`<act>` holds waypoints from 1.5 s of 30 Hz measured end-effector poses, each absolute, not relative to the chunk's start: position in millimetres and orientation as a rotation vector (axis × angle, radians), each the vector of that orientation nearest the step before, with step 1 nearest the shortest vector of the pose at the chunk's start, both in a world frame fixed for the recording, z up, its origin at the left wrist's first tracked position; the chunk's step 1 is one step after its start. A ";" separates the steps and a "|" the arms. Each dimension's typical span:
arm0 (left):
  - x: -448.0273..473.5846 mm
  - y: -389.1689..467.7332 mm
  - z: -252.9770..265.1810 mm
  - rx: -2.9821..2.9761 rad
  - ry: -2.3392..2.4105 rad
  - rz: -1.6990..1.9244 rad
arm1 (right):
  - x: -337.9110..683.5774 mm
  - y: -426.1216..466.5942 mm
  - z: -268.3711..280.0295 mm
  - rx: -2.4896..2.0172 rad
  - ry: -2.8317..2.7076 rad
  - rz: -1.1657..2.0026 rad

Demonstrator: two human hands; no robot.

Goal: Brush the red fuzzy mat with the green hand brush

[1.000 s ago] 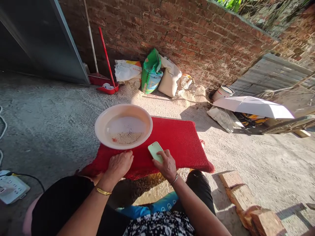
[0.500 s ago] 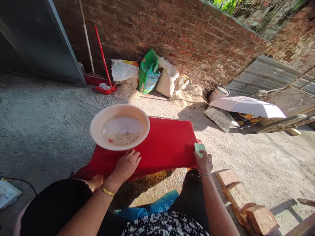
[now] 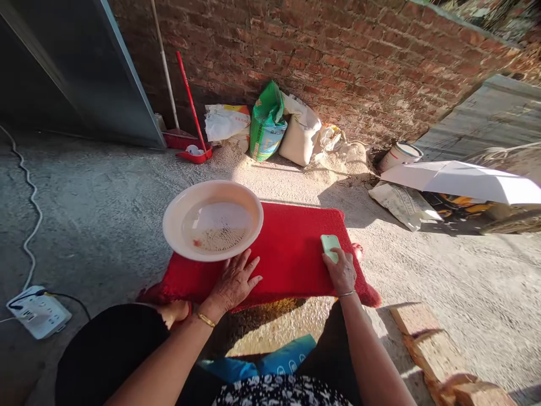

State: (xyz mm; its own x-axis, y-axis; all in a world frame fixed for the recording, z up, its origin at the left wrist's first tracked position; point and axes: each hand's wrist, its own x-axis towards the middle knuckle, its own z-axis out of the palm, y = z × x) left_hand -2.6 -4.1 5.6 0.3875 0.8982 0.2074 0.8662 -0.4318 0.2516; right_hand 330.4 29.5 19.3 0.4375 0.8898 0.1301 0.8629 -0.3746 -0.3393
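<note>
A red cloth [image 3: 291, 242] with a thick, fuzzy surface lies over a low raised support in front of me. On its left end stands a pale basin [image 3: 172, 231] holding shallow water, with a small red spot and fine dark specks visible inside. My left hand [image 3: 236, 282] rests on the cloth just below the basin's near rim, fingers spread and holding nothing. Toward the cloth's right end, my right hand [image 3: 341, 270] grips a flat pale green block [image 3: 330, 246] with rounded corners against the cloth. The block's underside is hidden, so its kind is unclear.
A white power strip [image 3: 40, 313] with cords lies on the floor at left. Bricks [image 3: 439, 347] line the right side. Along the brick wall stand a red dustpan [image 3: 195, 156], a green sack [image 3: 266, 127], a bucket [image 3: 399, 157] and an open umbrella [image 3: 460, 179].
My right hand has moved inward from the cloth's right edge with the green block. The fingers of my left hand have spread out beside the basin. The view has shifted left.
</note>
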 end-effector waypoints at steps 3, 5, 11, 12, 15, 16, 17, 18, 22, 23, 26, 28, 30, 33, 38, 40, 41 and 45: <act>0.2 -4.5 5.6 2.529 1.630 0.446 | 377.7 22.6 25.3 -2.529 -1.162 0.110; 0.8 -5.1 5.8 2.535 1.638 0.433 | 373.5 23.3 27.1 -2.520 -1.133 0.117; -0.6 -4.3 7.7 2.559 1.644 0.426 | 234.6 42.7 18.6 -2.004 -1.774 0.198; -0.9 -3.8 7.9 2.562 1.640 0.438 | 214.6 46.3 17.0 -1.925 -1.858 0.195; -0.9 -2.3 7.6 2.571 1.635 0.460 | 199.6 53.8 13.6 -1.839 -1.979 0.124; -0.6 -2.1 7.3 2.575 1.636 0.460 | 211.1 54.7 13.0 -1.872 -1.965 0.097; -0.2 -2.1 7.0 2.578 1.637 0.461 | 229.6 54.7 12.8 -1.933 -1.921 0.079; 0.3 -2.3 6.9 2.580 1.638 0.463 | 253.4 53.9 13.2 -2.016 -1.847 0.067; 1.7 -3.8 6.8 2.574 1.647 0.471 | 353.9 47.5 21.5 -2.402 -1.382 0.070; 1.7 -4.2 6.7 2.573 1.651 0.468 | 369.3 46.2 24.2 -2.466 -1.285 0.075; 1.2 -4.8 5.7 2.582 1.657 0.462 | 372.2 45.9 29.3 -2.481 -1.225 0.053; 0.6 -4.7 4.9 2.595 1.653 0.456 | 340.0 49.4 29.2 -2.361 -1.364 0.042; 0.1 -4.2 4.7 2.607 1.650 0.445 | 291.4 55.4 27.9 -2.203 -1.552 0.088; -0.2 -3.1 5.9 2.620 1.649 0.423 | 220.0 65.9 26.6 -2.002 -1.805 0.196; 1.2 -2.2 7.6 2.638 1.657 0.419 | 206.0 76.6 23.8 -1.974 -1.921 0.190; 2.0 -2.7 7.0 2.637 1.661 0.445 | 246.2 75.8 21.9 -2.084 -1.817 0.163; 2.4 -3.1 6.5 2.636 1.664 0.460 | 272.1 74.2 21.4 -2.157 -1.733 0.145; 2.9 -4.7 4.7 2.637 1.676 0.519 | 367.5 65.5 24.9 -2.421 -1.323 0.075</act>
State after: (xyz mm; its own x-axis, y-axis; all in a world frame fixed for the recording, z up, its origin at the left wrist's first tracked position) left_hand 2.9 -4.7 4.7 0.3864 0.8767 0.2865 0.8852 -0.4397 0.1517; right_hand 367.5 65.5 24.9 0.5554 0.8210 0.1323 0.8007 -0.4851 -0.3515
